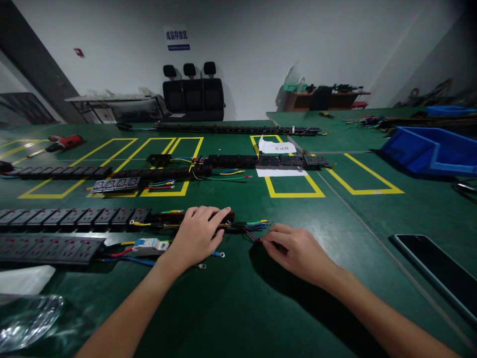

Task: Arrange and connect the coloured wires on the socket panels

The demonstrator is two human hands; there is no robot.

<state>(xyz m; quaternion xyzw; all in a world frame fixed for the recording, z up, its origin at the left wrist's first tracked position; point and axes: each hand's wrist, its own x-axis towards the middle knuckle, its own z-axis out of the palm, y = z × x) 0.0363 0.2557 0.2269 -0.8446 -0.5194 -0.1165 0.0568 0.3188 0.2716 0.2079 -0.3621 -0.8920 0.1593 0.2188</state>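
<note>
Green table (231,308): the largest thing here, marked with yellow outlines, with the dark strip (230,217) near its middle — every place below is told from that strip.
Black seats (193,94): 3 side by side, each with a headrest, well beyond the dark strip and past the table's far edge.
Blue bin (428,151): well to the right of the dark strip and farther back.
Upper socket strip (74,218): left of the dark strip, reaching its left end; whether the 2 are joined, I cannot tell.
Lower socket strip (48,249): left of the dark strip and nearer the person.
Phone (441,273): screen up, well to the right and nearer.
Dark strip: lying flat, partly hidden by a hand, with green, yellow and blue wires at its right end.
Left hand (199,236): palm down over the dark strip, fingers loosely bent and slightly apart, thumb spread, resting on it.
Right hand (294,246): just right of the dark strip, thumb and forefinger pinched closed on the red wire.
Circuit breaker (151,246): just nearer than the dark strip, left of the wrist.
Red wire (251,235): thin, running from the dark strip's right end — its tip between fingertips.
</note>
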